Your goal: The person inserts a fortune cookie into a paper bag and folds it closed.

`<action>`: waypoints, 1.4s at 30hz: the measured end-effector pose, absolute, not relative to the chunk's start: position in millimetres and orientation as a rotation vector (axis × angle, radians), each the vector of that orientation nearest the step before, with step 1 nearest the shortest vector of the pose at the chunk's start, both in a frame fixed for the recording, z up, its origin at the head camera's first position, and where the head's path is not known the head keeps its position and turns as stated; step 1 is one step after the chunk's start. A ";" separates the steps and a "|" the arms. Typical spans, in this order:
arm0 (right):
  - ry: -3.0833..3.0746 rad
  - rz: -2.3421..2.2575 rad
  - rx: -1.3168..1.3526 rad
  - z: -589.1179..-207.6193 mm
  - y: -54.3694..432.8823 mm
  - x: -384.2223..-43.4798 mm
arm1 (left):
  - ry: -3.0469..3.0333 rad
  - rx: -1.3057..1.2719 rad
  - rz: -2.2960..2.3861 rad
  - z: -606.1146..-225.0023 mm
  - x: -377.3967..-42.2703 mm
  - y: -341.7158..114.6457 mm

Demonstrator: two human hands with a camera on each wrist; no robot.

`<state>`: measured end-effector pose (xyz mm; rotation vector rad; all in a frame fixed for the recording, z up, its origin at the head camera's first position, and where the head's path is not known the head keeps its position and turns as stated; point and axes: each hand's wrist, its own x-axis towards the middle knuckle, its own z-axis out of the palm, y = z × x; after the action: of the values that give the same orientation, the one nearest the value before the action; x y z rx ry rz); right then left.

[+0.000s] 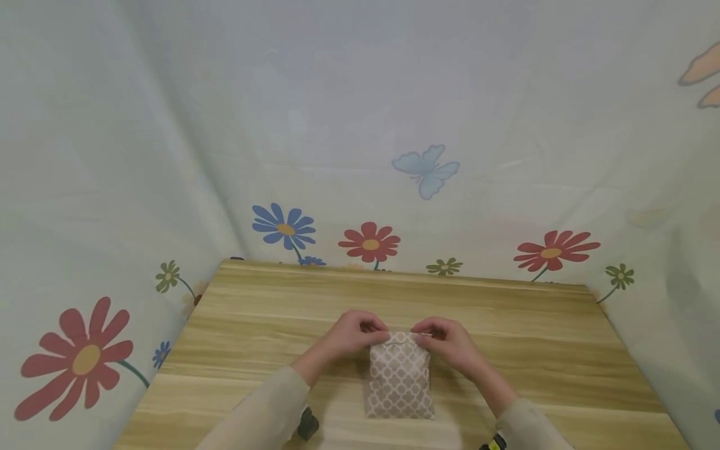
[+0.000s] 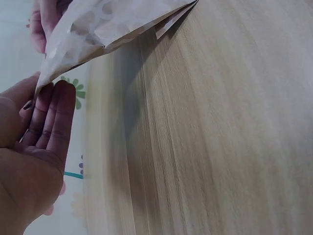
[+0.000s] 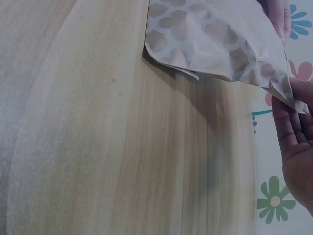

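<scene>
A paper bag (image 1: 400, 381) with a beige and white lattice pattern lies on the wooden table, its top edge folded over in a narrow strip. My left hand (image 1: 357, 331) pinches the left end of that fold between thumb and fingers. At the right end, my right hand (image 1: 450, 345) pinches the same fold. The left wrist view shows the bag (image 2: 107, 29) lifted off the table at the pinched end, with the left hand (image 2: 44, 132) at its corner. From the right wrist, the bag (image 3: 210, 39) slopes up to the right hand (image 3: 298, 132). Whatever is inside stays hidden.
The wood-grain table (image 1: 270, 300) reaches back to a pale curtain (image 1: 337, 94) printed with flowers and butterflies, which also hangs at both sides. Dark wrist devices show at the left cuff (image 1: 308, 424) and the right cuff (image 1: 495, 442).
</scene>
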<state>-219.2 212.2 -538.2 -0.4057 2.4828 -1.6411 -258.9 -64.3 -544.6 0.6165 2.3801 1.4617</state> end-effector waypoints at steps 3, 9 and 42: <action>2.470 -1.638 -0.410 -537.4 212.5 -218.3 | 2.389 0.623 1.440 -544.9 -258.7 -63.2; 2.475 -1.583 -0.438 -535.8 212.7 -220.6 | 2.426 0.614 1.440 -546.8 -257.3 -61.2; 2.698 -1.277 -0.715 -532.2 195.2 -234.8 | 2.503 0.811 1.445 -550.1 -256.0 -47.7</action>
<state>-234.8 195.2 -532.2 -0.7152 2.6980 -1.2773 -256.0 -47.7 -550.1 0.8108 2.5028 1.4449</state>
